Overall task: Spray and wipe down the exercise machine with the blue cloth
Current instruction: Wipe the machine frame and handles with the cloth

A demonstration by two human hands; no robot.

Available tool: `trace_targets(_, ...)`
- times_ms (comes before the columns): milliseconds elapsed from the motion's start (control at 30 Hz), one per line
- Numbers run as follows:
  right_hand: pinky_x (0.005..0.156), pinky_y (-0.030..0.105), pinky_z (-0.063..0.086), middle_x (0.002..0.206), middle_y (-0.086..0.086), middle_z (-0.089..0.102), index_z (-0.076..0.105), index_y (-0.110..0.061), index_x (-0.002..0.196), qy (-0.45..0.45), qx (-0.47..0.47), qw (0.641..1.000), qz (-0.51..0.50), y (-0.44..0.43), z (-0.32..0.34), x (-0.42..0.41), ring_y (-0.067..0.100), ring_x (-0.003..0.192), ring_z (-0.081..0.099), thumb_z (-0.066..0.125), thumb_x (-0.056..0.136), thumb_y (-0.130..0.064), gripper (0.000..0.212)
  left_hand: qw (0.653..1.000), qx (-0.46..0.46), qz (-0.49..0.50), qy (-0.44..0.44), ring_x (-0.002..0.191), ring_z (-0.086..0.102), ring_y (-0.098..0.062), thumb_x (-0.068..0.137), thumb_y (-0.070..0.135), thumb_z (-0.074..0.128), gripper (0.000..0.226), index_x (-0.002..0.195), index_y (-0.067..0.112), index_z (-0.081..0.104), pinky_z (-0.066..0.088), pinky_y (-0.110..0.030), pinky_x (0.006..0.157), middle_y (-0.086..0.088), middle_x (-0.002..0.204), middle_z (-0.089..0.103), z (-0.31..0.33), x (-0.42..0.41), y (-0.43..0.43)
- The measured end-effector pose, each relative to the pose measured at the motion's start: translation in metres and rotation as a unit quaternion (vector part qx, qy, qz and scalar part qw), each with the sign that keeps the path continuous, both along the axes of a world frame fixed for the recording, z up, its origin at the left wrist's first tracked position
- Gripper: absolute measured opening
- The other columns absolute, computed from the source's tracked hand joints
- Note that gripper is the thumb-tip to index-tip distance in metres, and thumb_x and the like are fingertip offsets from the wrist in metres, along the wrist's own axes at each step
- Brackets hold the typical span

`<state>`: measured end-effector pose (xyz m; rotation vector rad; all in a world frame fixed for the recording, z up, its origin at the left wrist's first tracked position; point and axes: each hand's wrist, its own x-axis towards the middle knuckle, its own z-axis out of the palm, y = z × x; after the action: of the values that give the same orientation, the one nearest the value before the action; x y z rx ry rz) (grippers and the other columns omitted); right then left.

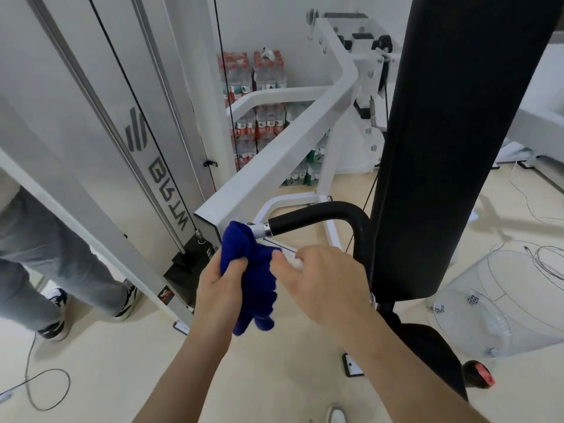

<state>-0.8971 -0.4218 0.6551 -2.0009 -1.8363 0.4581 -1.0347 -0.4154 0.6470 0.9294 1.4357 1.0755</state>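
The left hand [218, 285] held the blue cloth [250, 270], its fingers [236, 265] pinching a bunched fold just beside the chrome collar of the black handle [317, 216] on the exercise machine [283, 154]. The right hand [323, 282] was closed around something white, possibly a spray bottle, though too little showed to tell. Wiping seemed barely begun: the white frame and the black back pad [451, 148] looked untouched. The floor [106, 361] was pale, with loose cables, a wire basket [503, 303], stacked water bottles [256, 74] by the wall and another person's legs [45, 270] at the left
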Motion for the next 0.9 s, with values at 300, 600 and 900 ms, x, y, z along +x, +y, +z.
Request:
trace_targets(300, 0.060, 0.037, 0.047, 0.053, 0.008, 0.054, 0.050, -0.011, 0.054, 0.301, -0.007, 0.948, -0.107, 0.019, -0.019, -0.012, 0.028, 0.051, 0.054, 0.037, 0.089, -0.058, 0.060, 0.990, 0.120, -0.003, 0.077, 0.075, 0.060, -0.018, 0.096, 0.023, 0.049, 0.022, 0.081, 0.035, 0.058, 0.048, -0.037, 0.068, 0.008, 0.076, 0.064, 0.039, -0.023, 0.034)
trace_targets(600, 0.071, 0.036, 0.045, 0.048, 0.008, 0.054, 0.053, -0.011, 0.048, 0.552, -0.026, 0.801, -0.232, 0.002, -0.017, 0.012, 0.021, 0.053, 0.053, 0.037, 0.093, -0.044, 0.058, 0.974, 0.172, -0.113, 0.096, 0.080, 0.059, -0.022, 0.101, 0.029, 0.041, 0.018, 0.088, 0.035, 0.052, 0.046, -0.042, 0.081, 0.001, 0.086, 0.062, 0.063, -0.006, 0.059)
trace_targets(900, 0.046, 0.028, 0.042, 0.052, 0.010, 0.043, 0.050, -0.008, 0.051, 0.654, -0.118, 0.707, -0.242, -0.029, -0.004, 0.099, 0.020, 0.044, 0.042, 0.052, 0.084, -0.047, 0.051, 0.887, 0.131, -0.329, 0.297, 0.076, 0.058, -0.023, 0.100, 0.048, 0.032, 0.026, 0.112, 0.031, 0.049, 0.042, -0.033, 0.071, -0.005, 0.089, 0.063, 0.019, 0.024, 0.108)
